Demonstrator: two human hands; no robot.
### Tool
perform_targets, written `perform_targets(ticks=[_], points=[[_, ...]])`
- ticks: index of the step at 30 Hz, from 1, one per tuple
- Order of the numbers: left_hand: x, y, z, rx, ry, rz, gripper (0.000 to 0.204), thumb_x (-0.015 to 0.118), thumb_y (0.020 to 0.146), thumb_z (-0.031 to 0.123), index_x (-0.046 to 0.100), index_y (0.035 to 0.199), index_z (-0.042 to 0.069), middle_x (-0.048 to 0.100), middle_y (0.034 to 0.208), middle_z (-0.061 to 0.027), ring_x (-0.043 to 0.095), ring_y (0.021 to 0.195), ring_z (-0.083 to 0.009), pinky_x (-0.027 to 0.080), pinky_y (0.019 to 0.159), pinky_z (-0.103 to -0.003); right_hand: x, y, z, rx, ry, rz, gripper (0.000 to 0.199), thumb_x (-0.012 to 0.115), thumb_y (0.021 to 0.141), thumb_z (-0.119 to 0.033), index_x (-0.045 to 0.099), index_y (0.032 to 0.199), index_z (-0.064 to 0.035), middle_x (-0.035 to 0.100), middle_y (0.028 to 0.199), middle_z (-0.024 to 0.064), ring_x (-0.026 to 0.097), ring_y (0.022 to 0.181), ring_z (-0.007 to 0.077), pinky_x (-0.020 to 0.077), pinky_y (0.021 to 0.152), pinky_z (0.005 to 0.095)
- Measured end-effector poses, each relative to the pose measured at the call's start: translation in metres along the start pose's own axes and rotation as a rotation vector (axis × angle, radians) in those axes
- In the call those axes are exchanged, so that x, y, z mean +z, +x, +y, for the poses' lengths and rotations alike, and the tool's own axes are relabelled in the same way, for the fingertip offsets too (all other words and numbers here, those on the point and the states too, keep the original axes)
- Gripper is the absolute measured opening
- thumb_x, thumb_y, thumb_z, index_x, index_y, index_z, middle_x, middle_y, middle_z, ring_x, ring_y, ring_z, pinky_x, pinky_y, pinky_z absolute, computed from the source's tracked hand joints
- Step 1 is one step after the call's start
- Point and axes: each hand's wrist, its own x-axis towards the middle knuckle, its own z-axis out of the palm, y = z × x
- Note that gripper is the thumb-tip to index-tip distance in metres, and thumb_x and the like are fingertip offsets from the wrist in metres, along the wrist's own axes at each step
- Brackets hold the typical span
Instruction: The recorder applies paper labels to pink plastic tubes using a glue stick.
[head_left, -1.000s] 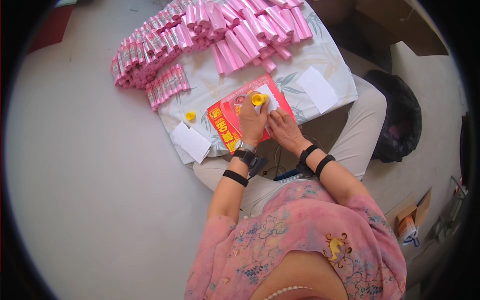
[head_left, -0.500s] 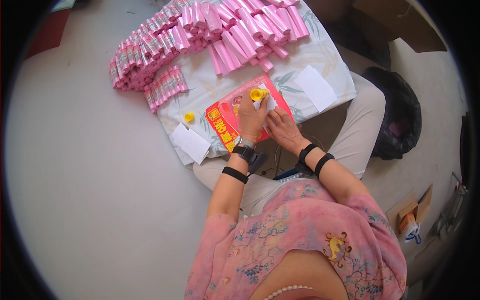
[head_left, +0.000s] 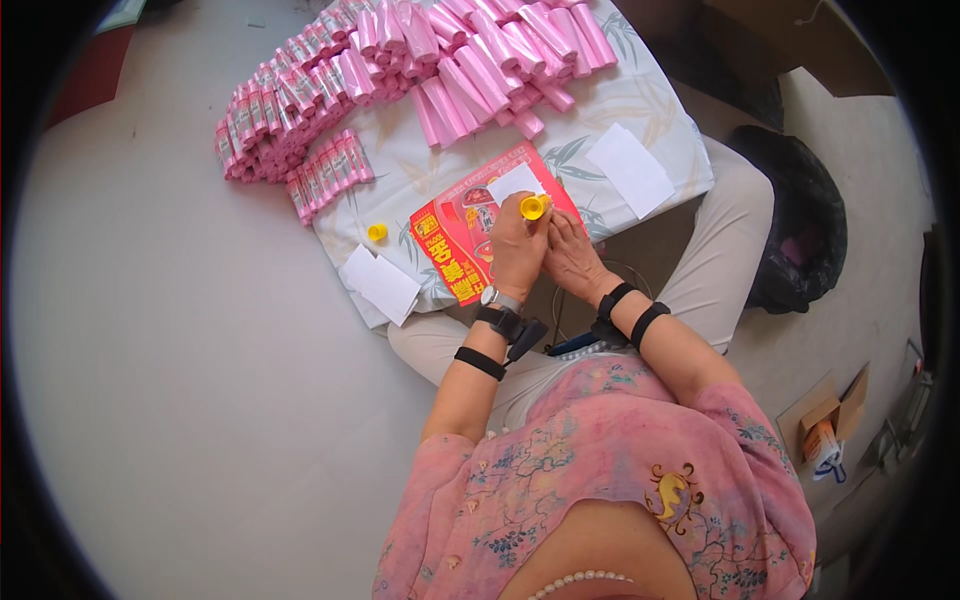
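Note:
A yellow glue stick stands upright in my left hand, whose fingers are wrapped round it. Under it lies a white paper on a red and yellow printed sheet. My right hand is right beside the left, its bent fingers pressed together at the near edge of the paper; the fingertips are partly hidden. The glue stick's yellow cap rests on the table to the left.
The table has a patterned white cloth. Pink rolls and labelled pink rolls are heaped at the far side. White papers lie at left and right. A black bag stands on the floor at right.
My left hand has shifted right and nearer with the glue stick, uncovering more of the white paper. My right hand has moved slightly right, and the two hands are closer together.

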Motion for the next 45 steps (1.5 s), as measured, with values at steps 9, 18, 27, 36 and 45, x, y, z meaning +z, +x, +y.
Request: perform_targets(ticks=[9, 18, 27, 36, 45], points=[[0.006, 0.005, 0.004, -0.003, 0.042, 0.042, 0.027, 0.078, 0.088, 0.012, 0.059, 0.106, 0.003, 0.069, 0.095, -0.0138, 0.07, 0.086, -0.0307, 0.054, 0.075, -0.038, 0.001, 0.0, 0.0, 0.02, -0.075, -0.02, 0.049, 0.058, 0.09, -0.024, 0.058, 0.135, -0.0025, 0.05, 0.14, 0.017, 0.039, 0.138, 0.0327, 0.0235, 0.122, 0.0486], [0.011, 0.027, -0.009, 0.068, 0.153, 0.135, 0.031, 0.079, 0.088, 0.017, 0.056, 0.102, 0.002, 0.067, 0.089, -0.0162, 0.068, 0.08, -0.0339, 0.053, 0.07, -0.041, -0.002, 0.003, -0.001, 0.026, 0.037, 0.025, 0.038, 0.06, 0.091, -0.023, 0.062, 0.124, -0.0035, 0.052, 0.134, 0.0129, 0.042, 0.134, 0.0289, 0.0258, 0.121, 0.0463], [0.011, 0.054, -0.015, 0.002, 0.124, 0.174, 0.029, 0.076, 0.088, 0.015, 0.054, 0.102, 0.001, 0.063, 0.091, -0.0198, 0.063, 0.083, -0.041, 0.05, 0.073, -0.045, -0.004, 0.006, -0.004, 0.056, 0.054, 0.09, 0.041, 0.064, 0.09, -0.02, 0.059, 0.127, -0.003, 0.052, 0.127, 0.0113, 0.044, 0.13, 0.0259, 0.0285, 0.12, 0.0445], [-0.108, 0.06, -0.007, 0.126, 0.245, 0.476, 0.028, 0.078, 0.084, 0.011, 0.057, 0.1, 0.003, 0.067, 0.093, -0.0123, 0.067, 0.09, -0.0283, 0.051, 0.086, -0.042, -0.003, 0.005, -0.006, 0.038, 0.045, 0.084, 0.049, 0.066, 0.088, -0.02, 0.056, 0.133, -0.0023, 0.051, 0.128, 0.0112, 0.043, 0.13, 0.0268, 0.0298, 0.119, 0.0443], [-0.222, 0.046, -0.081, 0.184, 0.966, -0.001, 0.028, 0.081, 0.079, 0.015, 0.067, 0.102, 0.01, 0.066, 0.096, -0.0085, 0.064, 0.094, -0.0264, 0.038, 0.1, -0.048, -0.017, 0.011, -0.012, 0.043, -0.052, 0.021, 0.046, 0.062, 0.091, -0.021, 0.057, 0.133, -0.0033, 0.056, 0.128, 0.0106, 0.048, 0.128, 0.0275, 0.0276, 0.119, 0.0458]])
